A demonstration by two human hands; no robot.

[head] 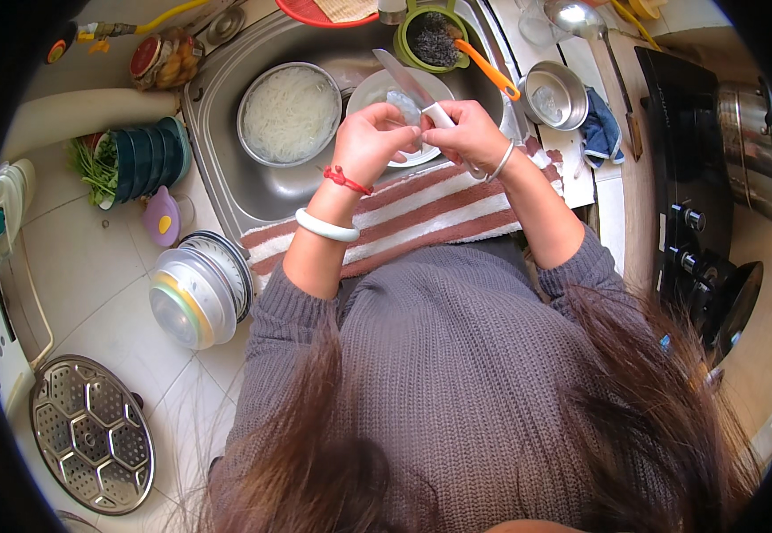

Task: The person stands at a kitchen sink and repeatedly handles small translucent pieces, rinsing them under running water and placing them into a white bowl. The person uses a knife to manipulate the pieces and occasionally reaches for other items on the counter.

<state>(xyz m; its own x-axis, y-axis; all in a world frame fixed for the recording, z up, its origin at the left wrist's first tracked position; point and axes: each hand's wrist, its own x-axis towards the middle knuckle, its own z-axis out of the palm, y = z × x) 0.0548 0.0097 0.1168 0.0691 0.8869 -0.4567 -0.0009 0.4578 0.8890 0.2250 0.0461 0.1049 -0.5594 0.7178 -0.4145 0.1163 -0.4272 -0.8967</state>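
Over the steel sink [226,180], my right hand [469,133] is closed around the white handle of a kitchen knife [404,76], its blade pointing up and left. My left hand [376,136] meets it fingertip to fingertip. Something small and pale seems pinched there, too hidden to name. Just beyond the fingers, a translucent greyish piece [402,103], perhaps a raw shrimp, shows above a white plate [366,93]. Left of the plate, a round metal bowl [290,114] holds pale, thin noodle-like strands. A striped towel [432,206] lies along the sink's front edge.
A green pot [432,40] with dark contents and an orange-handled utensil [485,66] stands at the sink's back. Right of the sink are a small steel bowl [555,96], a ladle [575,20] and a black gas stove [685,173]. Stacked bowls [199,293] stand at left.
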